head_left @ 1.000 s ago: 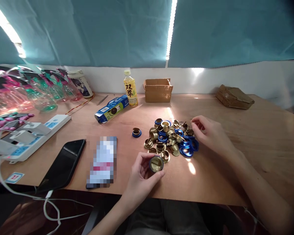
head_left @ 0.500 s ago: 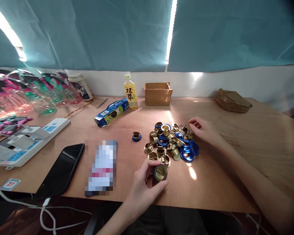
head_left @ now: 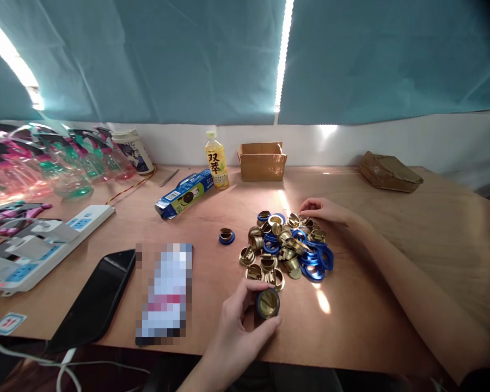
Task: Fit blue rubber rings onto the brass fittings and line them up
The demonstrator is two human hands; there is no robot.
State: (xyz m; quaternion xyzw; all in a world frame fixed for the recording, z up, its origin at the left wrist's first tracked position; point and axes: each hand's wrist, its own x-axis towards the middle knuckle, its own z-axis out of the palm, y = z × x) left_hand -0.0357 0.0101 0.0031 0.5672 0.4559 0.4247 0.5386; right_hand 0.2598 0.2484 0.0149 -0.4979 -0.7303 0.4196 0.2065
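Observation:
My left hand (head_left: 245, 324) pinches a round brass fitting with a dark blue rim (head_left: 268, 304) between thumb and fingers, above the near part of the table. My right hand (head_left: 322, 210) is at the back right of a heap of brass fittings (head_left: 288, 239). Its fingers are drawn together at the heap's edge; what they hold, if anything, is too small to make out. Several blue rings (head_left: 313, 258) lie on the heap's right side. Left of the heap, one brass fitting in a blue ring (head_left: 226, 236) sits by itself.
Behind stand an open cardboard box (head_left: 262, 162), a yellow drink bottle (head_left: 216, 161) and a blue carton (head_left: 184, 194). A crumpled brown package (head_left: 390, 172) lies back right. On the left are a black phone (head_left: 92, 299), a blurred-out flat item (head_left: 165, 294), a power strip (head_left: 87, 218) and spray bottles (head_left: 67, 177).
My right hand has moved left, closer over the back of the heap, and its fingers have drawn together. My left hand still holds the brass fitting. The view has shifted slightly.

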